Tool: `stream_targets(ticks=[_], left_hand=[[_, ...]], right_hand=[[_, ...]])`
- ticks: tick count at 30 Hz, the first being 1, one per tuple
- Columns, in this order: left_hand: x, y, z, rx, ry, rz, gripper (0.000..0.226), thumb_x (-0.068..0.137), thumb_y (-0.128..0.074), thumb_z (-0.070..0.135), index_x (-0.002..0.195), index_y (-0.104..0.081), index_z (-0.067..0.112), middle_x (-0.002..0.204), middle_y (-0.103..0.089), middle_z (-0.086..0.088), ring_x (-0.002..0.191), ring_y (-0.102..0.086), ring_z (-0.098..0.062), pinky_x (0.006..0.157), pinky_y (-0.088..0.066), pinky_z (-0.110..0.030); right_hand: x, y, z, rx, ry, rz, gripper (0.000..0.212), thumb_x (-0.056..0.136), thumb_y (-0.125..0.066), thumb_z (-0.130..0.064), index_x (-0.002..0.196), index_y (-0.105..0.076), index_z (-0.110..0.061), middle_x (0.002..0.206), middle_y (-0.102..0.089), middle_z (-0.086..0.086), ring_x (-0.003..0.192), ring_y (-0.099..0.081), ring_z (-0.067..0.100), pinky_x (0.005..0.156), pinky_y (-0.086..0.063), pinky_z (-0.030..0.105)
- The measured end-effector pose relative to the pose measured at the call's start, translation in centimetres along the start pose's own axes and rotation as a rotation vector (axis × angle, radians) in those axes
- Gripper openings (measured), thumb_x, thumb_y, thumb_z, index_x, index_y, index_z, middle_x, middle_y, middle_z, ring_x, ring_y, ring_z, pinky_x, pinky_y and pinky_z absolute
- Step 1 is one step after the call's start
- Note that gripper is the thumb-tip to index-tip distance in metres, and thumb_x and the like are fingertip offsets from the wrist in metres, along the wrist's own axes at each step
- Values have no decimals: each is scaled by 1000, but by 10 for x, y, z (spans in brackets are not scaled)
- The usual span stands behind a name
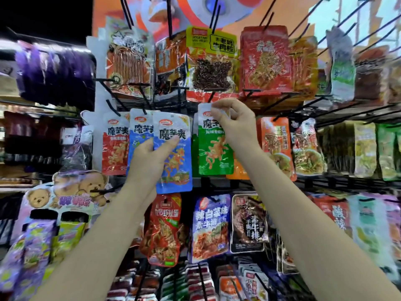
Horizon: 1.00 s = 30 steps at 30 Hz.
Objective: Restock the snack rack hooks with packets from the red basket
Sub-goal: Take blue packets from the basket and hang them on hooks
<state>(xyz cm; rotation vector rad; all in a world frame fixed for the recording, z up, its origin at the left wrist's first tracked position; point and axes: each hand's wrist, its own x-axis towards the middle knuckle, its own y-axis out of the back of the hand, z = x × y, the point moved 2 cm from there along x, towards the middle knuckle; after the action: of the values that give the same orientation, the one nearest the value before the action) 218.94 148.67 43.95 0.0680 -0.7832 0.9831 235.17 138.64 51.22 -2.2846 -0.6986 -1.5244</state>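
I face a snack rack of black wire hooks (pixel 211 95) hung with packets. My right hand (pixel 235 124) pinches the white top of a green packet (pixel 213 153), held up just below a hook tip in the middle row. My left hand (pixel 152 157) grips a blue packet (pixel 174 161), thumb across its front, held in front of the rack. A matching blue packet (pixel 138 135) and a red packet (pixel 114 146) hang on hooks to its left. The red basket is out of view.
Above hang orange, yellow (pixel 211 61) and red (pixel 263 59) packets. Below hang red, blue (pixel 211 227) and dark packets. Orange and green packets fill hooks to the right. A bear display card (pixel 71 192) and purple bags (pixel 56 77) stand at the left.
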Motion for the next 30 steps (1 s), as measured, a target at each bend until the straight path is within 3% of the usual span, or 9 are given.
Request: stream_targets(ticks=[5,9,11,13,18,22,25,28,30], left_hand=[[5,8,-5,15,-7,-26,141,41,-91,74,148,-40,-1,150,-48,-23,131,-54,-42,103,-49,-61],[-9,1,7,17,4,-34,76,71,-84,42,114,-59,-14,114,-68,-32,91,-70,-35,91,-55,-63],[-10,1,5,37,11,-36,56,80,-79,31,110,-62,-13,95,-74,-22,75,-70,-30,86,-57,-58],[-10,0,5,29,25,-39,63,72,-80,35,110,-63,-12,89,-75,-15,72,-70,-28,86,-57,-57],[-11,-1,6,23,35,-67,71,68,-80,38,112,-60,-14,102,-74,-25,80,-69,-33,90,-55,-62],[-7,-2,5,19,35,-62,55,81,-78,30,110,-61,-13,108,-71,-30,87,-67,-37,92,-53,-65],[-7,-7,8,32,12,-60,48,70,-84,39,98,-61,6,101,-67,-32,86,-65,-38,91,-52,-68],[-8,-10,8,56,11,-92,62,62,-84,45,107,-57,13,98,-66,-23,83,-66,-35,89,-53,-66],[-7,-11,7,51,13,-91,57,64,-82,40,107,-56,12,98,-67,-24,82,-67,-33,89,-55,-64]], right_hand=[[8,-6,2,53,12,-23,7,91,-73,-13,97,-69,-16,93,-67,-12,97,-63,7,91,-50,26],[6,-7,-1,52,24,-27,9,91,-72,-14,101,-71,-14,90,-66,-17,83,-58,-13,75,-43,3],[6,-7,3,51,16,-52,12,93,-71,-12,104,-71,-9,74,-63,-26,68,-54,-20,66,-38,-1],[5,-7,5,47,8,-74,12,93,-70,-13,105,-71,-9,60,-58,-31,60,-52,-17,63,-37,1],[8,-5,6,186,-47,-7,7,96,-66,-10,100,-70,-14,79,-66,-6,66,-56,-1,65,-47,11],[8,-5,5,151,-38,-45,7,95,-67,-11,101,-71,-13,59,-55,-12,50,-41,2,54,-40,15],[7,-3,3,122,-19,-58,7,95,-67,-10,101,-71,-11,54,-54,-21,50,-40,3,52,-41,18],[5,-2,0,121,3,-63,6,93,-69,-10,99,-72,-11,68,-65,1,58,-49,26,71,-49,46],[4,-1,2,119,20,-65,8,94,-68,-7,101,-72,-6,55,-56,-16,46,-42,9,54,-47,29]])
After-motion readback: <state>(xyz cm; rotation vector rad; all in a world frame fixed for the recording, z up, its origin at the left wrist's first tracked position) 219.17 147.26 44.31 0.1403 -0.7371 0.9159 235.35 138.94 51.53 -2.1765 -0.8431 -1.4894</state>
